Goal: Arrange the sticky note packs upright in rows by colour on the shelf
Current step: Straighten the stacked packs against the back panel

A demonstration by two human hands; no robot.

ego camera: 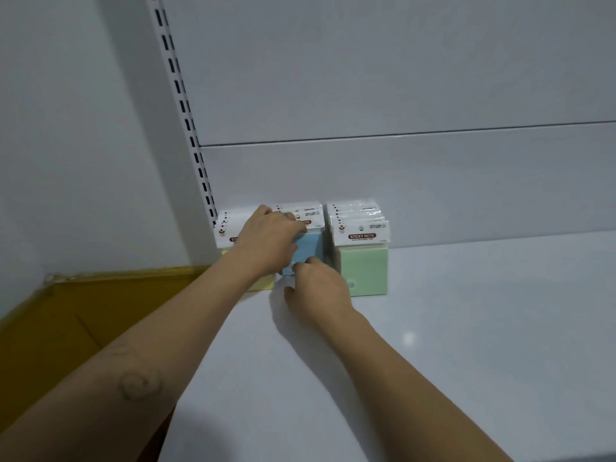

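Reaching across the white shelf, the right hand curls its fingers round the bottom edge of the front blue pack, while the left hand just beyond grips that pack's top card. The blue pack stands upright heading the middle row, between the yellow row on the left and the green row on the right, all backed against the rear panel.
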